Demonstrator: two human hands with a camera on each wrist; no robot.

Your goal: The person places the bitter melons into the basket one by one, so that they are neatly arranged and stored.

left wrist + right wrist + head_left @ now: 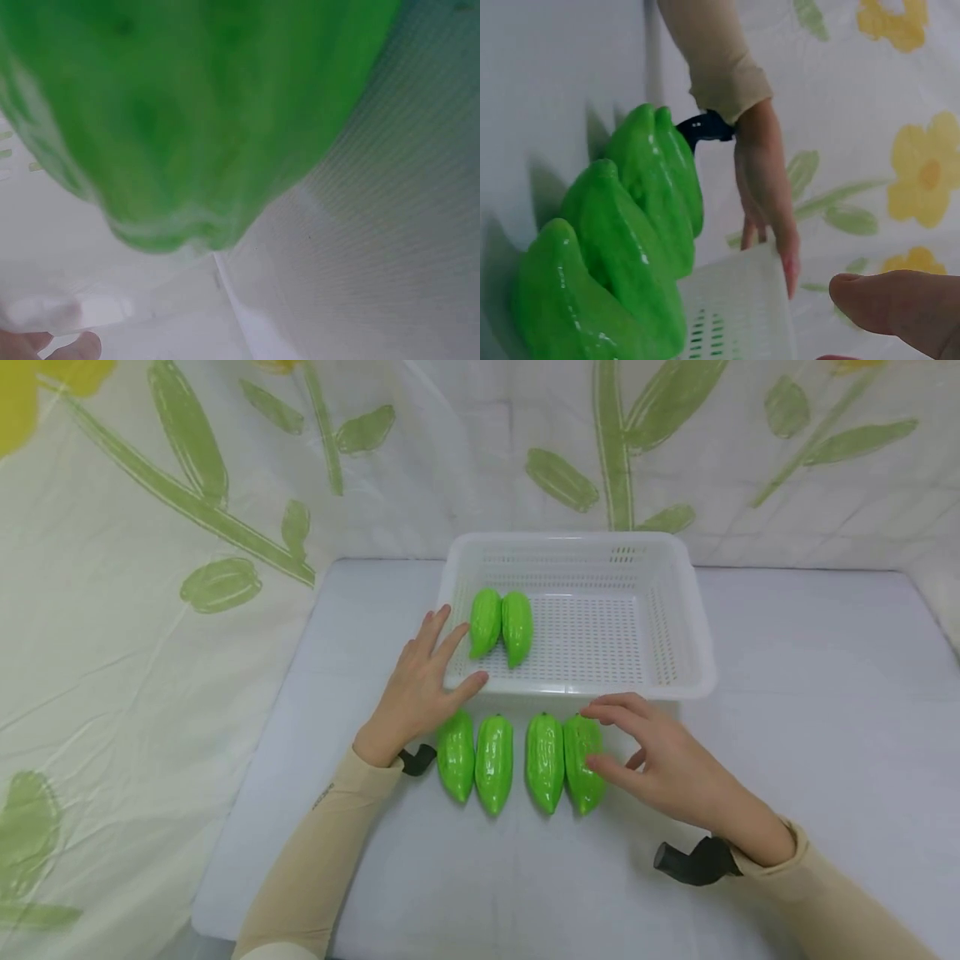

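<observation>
A white perforated basket (678,610) holds two green bitter gourds (501,625) lying side by side at its left. Several more green gourds (494,764) lie in a row on the table just in front of it. My left hand (450,652) rests flat on the basket's front left corner with fingers straight and the thumb on the rim. My right hand (596,739) touches the rightmost gourd (583,789), thumb at its side and index finger over its top, fingers loosely bent. The right wrist view shows the gourds (615,247) and the left hand (769,202) at the basket corner (739,307).
The table (810,718) is covered in a white cloth. A curtain (150,568) printed with green leaves and yellow flowers hangs behind and to the left. A blurred gourd (195,112) fills most of the left wrist view.
</observation>
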